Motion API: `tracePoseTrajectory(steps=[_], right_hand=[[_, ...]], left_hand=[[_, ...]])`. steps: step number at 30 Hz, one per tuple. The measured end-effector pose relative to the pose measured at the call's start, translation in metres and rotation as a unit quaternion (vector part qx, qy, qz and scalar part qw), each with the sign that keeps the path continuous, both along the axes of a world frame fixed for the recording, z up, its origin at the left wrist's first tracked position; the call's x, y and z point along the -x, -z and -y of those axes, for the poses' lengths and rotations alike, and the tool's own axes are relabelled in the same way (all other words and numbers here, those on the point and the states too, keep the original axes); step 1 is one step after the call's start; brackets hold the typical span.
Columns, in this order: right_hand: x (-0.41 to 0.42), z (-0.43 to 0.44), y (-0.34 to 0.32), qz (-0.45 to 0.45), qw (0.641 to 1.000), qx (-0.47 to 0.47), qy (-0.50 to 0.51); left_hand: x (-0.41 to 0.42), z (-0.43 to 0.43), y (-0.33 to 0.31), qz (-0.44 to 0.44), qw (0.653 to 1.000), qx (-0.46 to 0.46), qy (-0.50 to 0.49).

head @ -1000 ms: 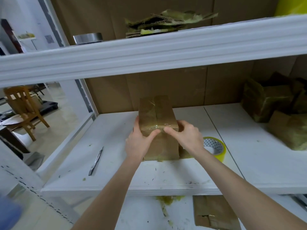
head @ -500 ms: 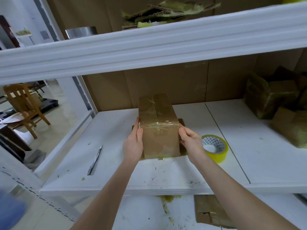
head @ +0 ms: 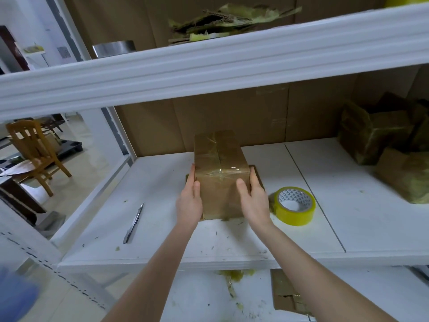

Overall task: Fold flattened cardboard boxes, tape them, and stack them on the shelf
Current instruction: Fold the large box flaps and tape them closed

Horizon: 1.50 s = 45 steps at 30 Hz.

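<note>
The taped, closed cardboard box (head: 220, 173) stood on the shelf (head: 162, 194), pressed between the left hand (head: 189, 203) and right hand (head: 253, 201), fingers straight against its sides. A triangle-patterned tape roll (head: 296, 216) lay just right of the right hand.

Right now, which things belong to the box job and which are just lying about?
Job: box, tape roll, knife, taped boxes at right, shelf.
Lying about: cardboard scraps, metal tin, wooden chair.

Packing storeroom, white metal shelving (head: 209, 66), taped cardboard boxes (head: 380, 135), yellow tape roll (head: 294, 209), cutter (head: 133, 223)
</note>
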State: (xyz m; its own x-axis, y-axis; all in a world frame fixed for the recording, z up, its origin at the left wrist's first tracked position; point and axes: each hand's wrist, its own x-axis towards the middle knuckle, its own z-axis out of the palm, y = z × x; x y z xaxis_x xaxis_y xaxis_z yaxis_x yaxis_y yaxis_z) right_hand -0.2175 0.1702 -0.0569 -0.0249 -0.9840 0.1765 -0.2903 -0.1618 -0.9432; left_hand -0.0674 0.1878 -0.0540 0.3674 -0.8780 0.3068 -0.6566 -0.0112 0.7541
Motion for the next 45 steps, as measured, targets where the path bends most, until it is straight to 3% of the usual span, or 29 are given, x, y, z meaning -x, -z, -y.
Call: tracePoseTrajectory(steps=[6, 8, 11, 14, 19, 27, 37, 42, 45], right_hand=[[0.019, 0.013, -0.002, -0.057, 0.998, -0.01, 0.026], [0.031, 0.022, -0.008, 0.063, 0.997, -0.042, 0.014], [0.035, 0.024, -0.014, 0.254, 0.952, -0.164, -0.038], [0.032, 0.024, -0.009, 0.292, 0.94, -0.159, -0.07], [0.029, 0.026, -0.011, 0.151, 0.988, -0.015, -0.012], [0.034, 0.023, -0.003, -0.023, 0.997, 0.062, 0.025], [0.042, 0.018, 0.006, -0.073, 0.997, -0.002, 0.003], [0.038, 0.031, -0.008, -0.128, 0.991, -0.001, 0.038], [0.04, 0.03, 0.002, -0.151, 0.988, -0.015, 0.016]], left_hand=[[0.004, 0.004, -0.004, -0.026, 0.998, -0.048, -0.017], [0.002, 0.005, -0.004, -0.012, 0.998, -0.05, -0.024], [-0.005, 0.006, -0.002, -0.022, 0.998, -0.049, -0.03], [-0.01, 0.007, -0.002, -0.029, 0.998, -0.046, -0.029], [-0.015, 0.004, -0.002, -0.012, 0.998, -0.044, -0.041], [-0.006, 0.01, -0.002, 0.071, 0.994, -0.063, -0.051], [-0.009, 0.006, -0.004, 0.068, 0.996, -0.051, -0.016], [0.006, 0.002, -0.022, -0.038, 0.999, -0.037, -0.003], [0.008, 0.002, -0.019, -0.034, 0.997, -0.063, -0.026]])
